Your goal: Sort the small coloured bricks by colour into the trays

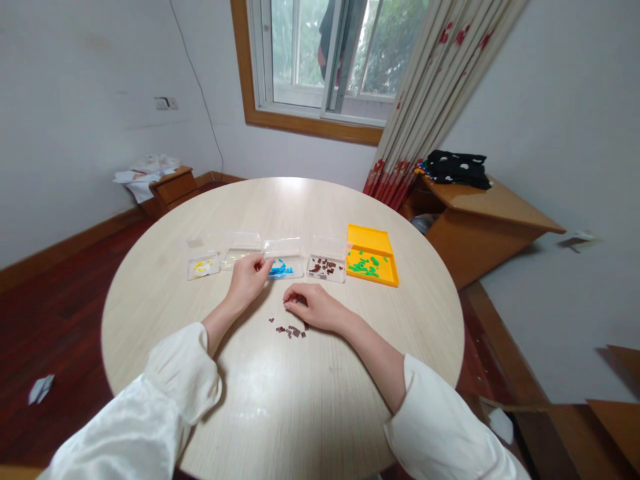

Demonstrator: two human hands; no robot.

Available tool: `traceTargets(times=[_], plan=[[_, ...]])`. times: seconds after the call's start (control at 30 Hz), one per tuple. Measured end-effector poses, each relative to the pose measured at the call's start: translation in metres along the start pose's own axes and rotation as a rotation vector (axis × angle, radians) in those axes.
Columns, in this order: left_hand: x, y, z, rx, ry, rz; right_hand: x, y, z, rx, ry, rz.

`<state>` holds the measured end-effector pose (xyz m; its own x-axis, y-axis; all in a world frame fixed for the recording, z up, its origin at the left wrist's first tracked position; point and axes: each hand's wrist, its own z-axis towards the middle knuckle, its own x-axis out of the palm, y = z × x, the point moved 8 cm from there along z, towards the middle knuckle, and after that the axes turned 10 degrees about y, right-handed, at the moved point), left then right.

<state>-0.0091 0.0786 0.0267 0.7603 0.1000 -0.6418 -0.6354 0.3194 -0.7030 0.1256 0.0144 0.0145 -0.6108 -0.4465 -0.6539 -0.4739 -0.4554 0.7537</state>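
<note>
My left hand [249, 275] hangs at the left edge of a clear box [299, 273] of blue pieces [282, 270]. Its thumb and fingers are pinched together, and anything between them is too small to make out. Just behind a loose pile of small brown pieces [295, 331], my right hand [313, 307] is closed, with curled fingertips near the thumb; I cannot see what it holds. More brown pieces [325, 267] lie in another clear box [341, 275], beyond the right hand. Part of a clear box [227, 261] with pale pieces is hidden by the left hand.
Farther left stands a clear box [190, 272] with yellow pieces [203, 267]. An open yellow case [395, 273] with green pieces [367, 265] is at the right end of the row. All are on a round wooden table [270, 407]. A tilted cabinet [485, 227] stands beyond its right edge.
</note>
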Motion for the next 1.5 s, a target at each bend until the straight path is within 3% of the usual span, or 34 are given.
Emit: traceTargets(times=[0.17,0.27,0.4,0.53,0.67,0.8,1.0,1.5], plan=[[-0.003,-0.012,-0.002,0.041,0.048,-0.071,-0.018,-0.005,-0.002,-0.015,-0.160,-0.015],[0.000,-0.025,-0.004,0.113,0.168,-0.149,-0.035,-0.010,-0.006,-0.020,-0.307,-0.023],[0.012,-0.038,-0.010,0.169,0.432,-0.230,-0.060,-0.018,-0.014,-0.018,-0.487,-0.059],[0.030,-0.037,-0.022,0.108,0.785,-0.219,-0.081,-0.029,-0.023,0.033,-0.617,-0.089],[0.037,-0.030,-0.033,0.008,1.004,-0.203,-0.093,-0.039,-0.029,0.087,-0.687,-0.110],[0.042,-0.031,-0.044,0.054,1.171,-0.107,-0.095,-0.047,-0.031,0.120,-0.693,-0.121],[0.050,-0.028,-0.050,0.088,1.248,-0.039,-0.095,-0.051,-0.031,0.139,-0.694,-0.124],[0.051,-0.026,-0.049,0.094,1.227,-0.011,-0.093,-0.054,-0.028,0.188,-0.630,-0.118]])
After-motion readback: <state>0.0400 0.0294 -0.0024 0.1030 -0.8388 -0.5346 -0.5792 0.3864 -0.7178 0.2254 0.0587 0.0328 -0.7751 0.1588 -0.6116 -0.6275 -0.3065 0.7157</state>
